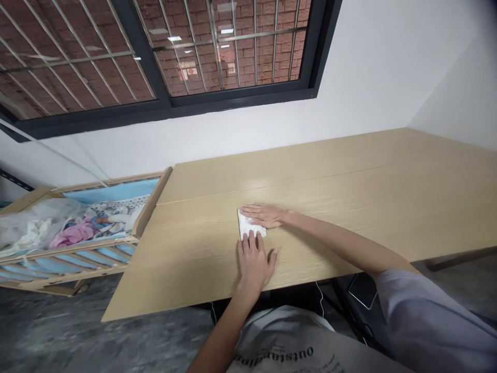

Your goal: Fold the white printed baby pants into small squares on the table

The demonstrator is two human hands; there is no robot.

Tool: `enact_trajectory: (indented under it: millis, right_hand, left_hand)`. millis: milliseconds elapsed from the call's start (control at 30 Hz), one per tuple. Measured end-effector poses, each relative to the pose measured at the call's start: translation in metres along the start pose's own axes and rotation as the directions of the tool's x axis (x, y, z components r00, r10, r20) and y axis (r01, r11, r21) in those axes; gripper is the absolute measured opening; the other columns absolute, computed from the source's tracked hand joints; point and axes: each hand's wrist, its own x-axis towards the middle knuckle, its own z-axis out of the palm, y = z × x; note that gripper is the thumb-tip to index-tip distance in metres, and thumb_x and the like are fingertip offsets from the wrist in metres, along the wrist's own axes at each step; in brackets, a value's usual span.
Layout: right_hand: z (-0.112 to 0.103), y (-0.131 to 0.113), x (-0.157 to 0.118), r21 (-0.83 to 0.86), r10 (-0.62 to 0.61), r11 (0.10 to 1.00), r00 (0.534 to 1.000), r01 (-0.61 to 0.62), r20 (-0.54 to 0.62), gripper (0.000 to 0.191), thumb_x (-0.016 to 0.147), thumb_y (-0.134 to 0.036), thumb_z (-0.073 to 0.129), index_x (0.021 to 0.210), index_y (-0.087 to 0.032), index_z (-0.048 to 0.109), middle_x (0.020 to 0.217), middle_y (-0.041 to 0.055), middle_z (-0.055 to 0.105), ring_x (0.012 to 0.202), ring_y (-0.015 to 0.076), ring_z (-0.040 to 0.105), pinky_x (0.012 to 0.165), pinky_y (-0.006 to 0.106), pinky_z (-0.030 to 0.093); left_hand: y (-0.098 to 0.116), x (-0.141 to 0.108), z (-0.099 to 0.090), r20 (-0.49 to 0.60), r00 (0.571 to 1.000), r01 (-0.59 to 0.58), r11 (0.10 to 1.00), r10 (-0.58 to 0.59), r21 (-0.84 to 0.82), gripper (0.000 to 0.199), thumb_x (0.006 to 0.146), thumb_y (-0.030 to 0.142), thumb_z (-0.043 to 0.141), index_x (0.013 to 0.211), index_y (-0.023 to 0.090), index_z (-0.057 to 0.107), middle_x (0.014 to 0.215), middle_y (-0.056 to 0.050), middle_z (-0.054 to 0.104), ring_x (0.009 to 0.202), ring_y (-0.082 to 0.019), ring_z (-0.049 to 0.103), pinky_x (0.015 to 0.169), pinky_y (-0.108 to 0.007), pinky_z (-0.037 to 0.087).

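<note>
Desk (349, 176) fills most of my view, a light wood-look top in two panels meeting at one long seam, shoved up against a white wall (368, 77) under one dark-framed, barred window (163, 103) with brick outside. One wooden crib (149, 207) sits right against the desk's left end, heaped with clothes, including a pink bit of fabric (73, 233), and there's a grey floor (77, 331) underneath it all.

One folded white cloth (248, 227) lies on the nearer panel, closer to the crib end. Two hands are on it. My right hand (267, 215) lies flat across its top, and my left hand (254, 261) sits just below with its fingertips on the lower edge. Neither one's clamped. Both are open and nearly touching, and pressing down like this looks like what keeps the cloth pinned flat to the wood.
</note>
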Motion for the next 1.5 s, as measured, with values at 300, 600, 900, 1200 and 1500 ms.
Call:
enact_trajectory:
  millis: [300,600,900,1200,1500]
  right_hand:
    - [-0.003,0.012,0.007,0.071,0.137,0.989,0.989,-0.133,-0.058,0.068,0.102,-0.062,0.038,0.159,-0.025,0.036,0.166,0.0011,0.028,0.155,0.0218,0.023,0.130,0.040,0.010]
    - [-0.024,0.015,-0.010,0.290,0.509,0.861,0.718,-0.418,-0.476,0.062,0.101,-0.058,0.042,0.146,-0.016,0.052,0.151,0.0181,0.051,0.135,0.0314,0.052,0.114,0.049,0.039]
    - [0.010,0.010,-0.001,0.441,0.526,0.824,0.770,-0.356,-0.361,0.036,0.087,-0.038,0.069,0.115,-0.014,0.067,0.107,0.0124,0.073,0.089,0.0214,0.067,0.082,0.033,0.053]
    - [0.030,-0.053,0.007,0.626,0.576,0.732,0.736,-0.269,-0.357,0.023,0.078,-0.028,0.072,0.098,-0.017,0.063,0.095,0.0058,0.069,0.079,0.0167,0.062,0.072,0.029,0.050]
    - [0.107,-0.229,0.019,0.762,0.391,0.618,0.916,-0.194,-0.084,0.028,0.077,-0.049,0.077,0.082,-0.024,0.066,0.072,-0.0015,0.064,0.065,0.0157,0.055,0.055,0.027,0.038]
  left_hand:
    - [0.002,0.000,-0.004,0.029,1.000,0.012,1.000,-0.012,-0.004,0.065,0.098,0.050,0.046,0.149,0.008,0.047,0.155,-0.022,0.045,0.142,-0.041,0.041,0.116,-0.059,0.031]
    - [-0.046,0.040,-0.041,0.064,0.963,0.257,0.965,-0.260,0.054,0.050,0.102,0.047,0.035,0.120,0.009,0.064,0.120,-0.021,0.068,0.112,-0.034,0.062,0.094,-0.046,0.046]
    - [-0.055,0.090,-0.033,0.299,0.909,0.285,0.956,-0.292,0.066,0.047,0.099,0.046,0.041,0.112,0.008,0.065,0.111,-0.023,0.073,0.105,-0.034,0.070,0.086,-0.040,0.049]
    - [-0.061,0.066,-0.078,0.230,0.955,0.223,0.965,-0.187,-0.141,0.023,0.097,0.036,0.044,0.101,0.019,0.059,0.094,-0.008,0.073,0.086,-0.021,0.069,0.073,-0.029,0.046]
    - [-0.131,-0.082,-0.201,0.439,0.873,0.368,0.877,-0.212,-0.309,0.041,0.075,0.062,0.053,0.058,0.025,0.044,0.060,0.002,0.051,0.063,-0.017,0.047,0.060,-0.028,0.039]
